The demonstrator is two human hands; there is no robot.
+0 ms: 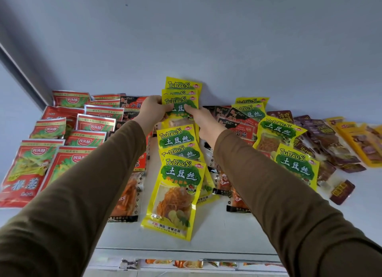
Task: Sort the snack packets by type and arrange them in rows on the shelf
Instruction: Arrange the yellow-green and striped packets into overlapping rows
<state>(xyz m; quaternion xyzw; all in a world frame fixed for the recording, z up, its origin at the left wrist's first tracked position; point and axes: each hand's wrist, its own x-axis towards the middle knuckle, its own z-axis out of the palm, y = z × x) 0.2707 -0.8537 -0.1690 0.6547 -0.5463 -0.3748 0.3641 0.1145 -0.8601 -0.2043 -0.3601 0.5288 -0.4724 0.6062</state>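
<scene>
On the white shelf point(206, 239), a yellow packet point(179, 106) is pinched at mid-row by left hand point(152, 109) and right hand point(201, 119); light, slippery film (best gripped at edges).

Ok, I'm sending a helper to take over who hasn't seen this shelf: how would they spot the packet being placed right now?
Start at the white shelf and follow the column of yellow TuDouSi packets running from its front edge to the back wall. Near the far end, the held packet is the only one pinched by the left hand and right hand.
</scene>
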